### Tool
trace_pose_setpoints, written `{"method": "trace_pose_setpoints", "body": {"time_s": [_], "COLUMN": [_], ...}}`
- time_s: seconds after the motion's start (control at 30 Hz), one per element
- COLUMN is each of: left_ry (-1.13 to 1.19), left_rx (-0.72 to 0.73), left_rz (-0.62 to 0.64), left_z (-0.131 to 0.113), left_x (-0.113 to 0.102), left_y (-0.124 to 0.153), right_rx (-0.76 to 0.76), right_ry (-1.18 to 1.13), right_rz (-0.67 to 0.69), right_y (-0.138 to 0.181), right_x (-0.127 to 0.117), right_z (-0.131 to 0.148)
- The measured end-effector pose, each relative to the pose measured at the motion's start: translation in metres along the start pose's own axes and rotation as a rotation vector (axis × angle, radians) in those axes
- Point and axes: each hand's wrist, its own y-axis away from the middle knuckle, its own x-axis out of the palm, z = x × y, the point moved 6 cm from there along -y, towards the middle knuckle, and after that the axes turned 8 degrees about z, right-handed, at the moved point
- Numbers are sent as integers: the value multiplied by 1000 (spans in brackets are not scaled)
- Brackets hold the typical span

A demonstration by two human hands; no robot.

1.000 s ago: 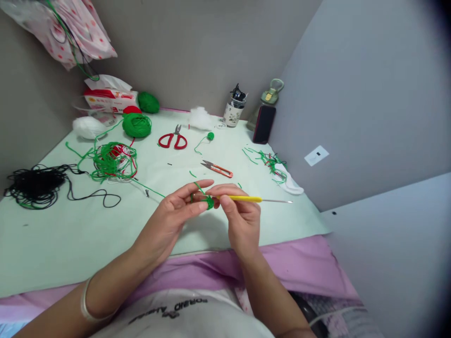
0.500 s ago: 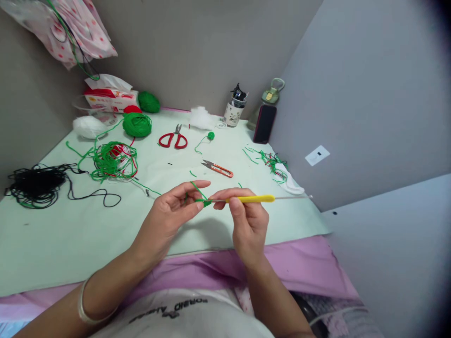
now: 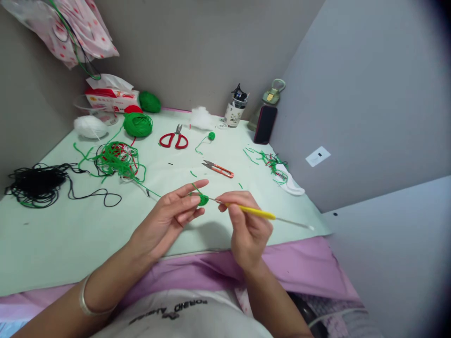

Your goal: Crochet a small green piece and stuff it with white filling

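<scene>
Dark lettering on white shirt (image 3: pixel 183 307) (upside down, illegible)

Pale green table (image 3: pixel 52 244) lies under my right hand (image 3: pixel 248 230), edged on my near side by pink cloth (image 3: pixel 303 263). Beige wall (image 3: pixel 197 51) stands well beyond the grip. Grey wall (image 3: pixel 369 94) closes in to its right, bearing a white socket plate (image 3: pixel 317 156). Lighting even, shadows soft.

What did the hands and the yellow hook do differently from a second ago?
The right hand tipped the crochet hook: its far end, level before, now slants down to the right. The left hand kept pinching the green crochet piece. The red scissors and thread snips did not move.
</scene>
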Motion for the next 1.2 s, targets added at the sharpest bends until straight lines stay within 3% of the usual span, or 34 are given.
{"method": "trace_pose_setpoints", "body": {"time_s": [0.1,0.2,0.33,0.47,0.6,0.7,0.87,1.2], "left_ry": [-83,-204,-204,35,108,-38,-253,-163], "left_rx": [75,129,173,34,12,80,140,72], "left_rz": [-16,-34,-73,20,8,-7,-33,-4], "left_z": [-6,-8,-5,5,2,-3,-4,-3], "left_x": [1,5,5,5,1,1,1,3], "left_y": [1,3,3,-3,-4,-1,3,3], "right_rx": [143,145,-8,-198,53,200,232,203], "right_ry": [-229,-205,81,302,-47,-272,-299,-432], "right_rz": [-25,25,65,101,-40,-3,38,17], "right_y": [-6,-8,-2,3,-5,-9,-8,-6], "right_x": [-1,5,8,9,-6,-1,4,5], "right_z": [-7,-7,1,11,-5,-14,-17,-19]}}
